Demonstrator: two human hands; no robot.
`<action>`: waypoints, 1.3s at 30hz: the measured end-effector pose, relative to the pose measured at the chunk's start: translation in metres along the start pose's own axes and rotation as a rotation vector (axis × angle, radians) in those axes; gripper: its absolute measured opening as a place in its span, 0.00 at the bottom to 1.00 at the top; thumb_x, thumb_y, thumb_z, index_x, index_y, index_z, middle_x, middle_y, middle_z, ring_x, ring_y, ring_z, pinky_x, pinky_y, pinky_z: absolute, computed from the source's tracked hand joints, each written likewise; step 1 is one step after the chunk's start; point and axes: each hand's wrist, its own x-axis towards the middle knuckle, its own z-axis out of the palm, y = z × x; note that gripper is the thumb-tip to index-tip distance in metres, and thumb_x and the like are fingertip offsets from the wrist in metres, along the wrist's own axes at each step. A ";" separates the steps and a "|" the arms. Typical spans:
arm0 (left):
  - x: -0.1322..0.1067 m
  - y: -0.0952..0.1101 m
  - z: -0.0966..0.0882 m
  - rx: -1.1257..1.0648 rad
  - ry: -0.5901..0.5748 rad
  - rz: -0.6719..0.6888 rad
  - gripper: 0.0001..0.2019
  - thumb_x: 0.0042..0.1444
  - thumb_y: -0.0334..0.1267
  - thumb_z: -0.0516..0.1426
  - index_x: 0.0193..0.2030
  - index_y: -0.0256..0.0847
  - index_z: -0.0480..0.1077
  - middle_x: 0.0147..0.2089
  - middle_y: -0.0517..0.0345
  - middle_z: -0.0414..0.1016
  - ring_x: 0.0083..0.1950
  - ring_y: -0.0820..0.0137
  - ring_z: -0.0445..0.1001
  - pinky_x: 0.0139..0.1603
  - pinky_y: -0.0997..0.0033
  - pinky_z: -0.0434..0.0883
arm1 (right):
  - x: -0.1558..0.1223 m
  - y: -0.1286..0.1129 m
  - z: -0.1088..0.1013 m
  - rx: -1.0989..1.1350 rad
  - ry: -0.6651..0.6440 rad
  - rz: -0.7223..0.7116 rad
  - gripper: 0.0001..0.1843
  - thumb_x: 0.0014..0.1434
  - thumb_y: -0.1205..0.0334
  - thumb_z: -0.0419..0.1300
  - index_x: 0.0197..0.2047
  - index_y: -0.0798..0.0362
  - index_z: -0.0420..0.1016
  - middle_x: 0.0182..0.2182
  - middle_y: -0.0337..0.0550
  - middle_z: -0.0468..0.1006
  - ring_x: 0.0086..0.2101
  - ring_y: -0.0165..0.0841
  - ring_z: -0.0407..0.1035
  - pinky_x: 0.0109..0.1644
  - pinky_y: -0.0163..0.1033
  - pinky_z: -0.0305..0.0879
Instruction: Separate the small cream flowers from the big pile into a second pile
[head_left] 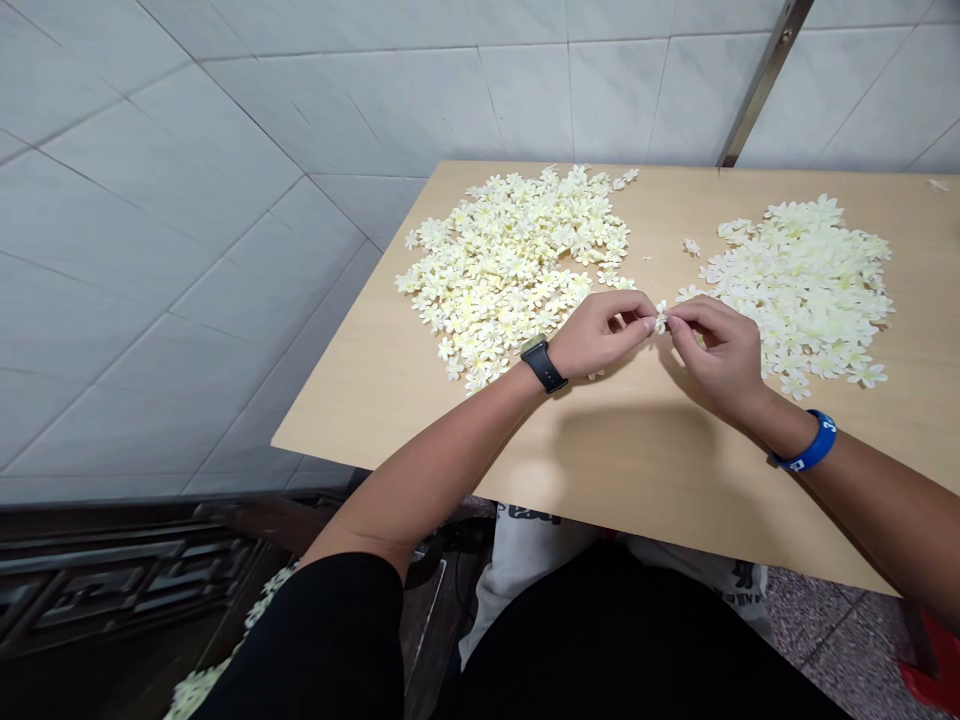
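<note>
My left hand (600, 335) and my right hand (716, 350) meet above the middle of the wooden table (645, 460). Both pinch one small cream fabric flower (660, 321) between their fingertips. A black watch sits on my left wrist, a blue band on my right. A big pile of the same cream flowers (517, 265) lies just beyond my left hand. A second pile (810, 285) lies beside and beyond my right hand.
A single loose flower (691, 246) lies between the piles. A white tiled wall runs behind and to the left. A metal strip (757, 90) rises at the table's back edge. More flowers (195, 690) lie low at the left, below the table.
</note>
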 end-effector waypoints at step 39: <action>0.001 -0.008 0.001 -0.100 -0.002 0.008 0.25 0.66 0.61 0.57 0.37 0.38 0.75 0.39 0.52 0.80 0.41 0.69 0.75 0.43 0.68 0.70 | 0.000 0.000 0.002 0.127 0.011 0.094 0.12 0.64 0.49 0.69 0.35 0.47 0.81 0.31 0.42 0.81 0.31 0.34 0.71 0.34 0.41 0.66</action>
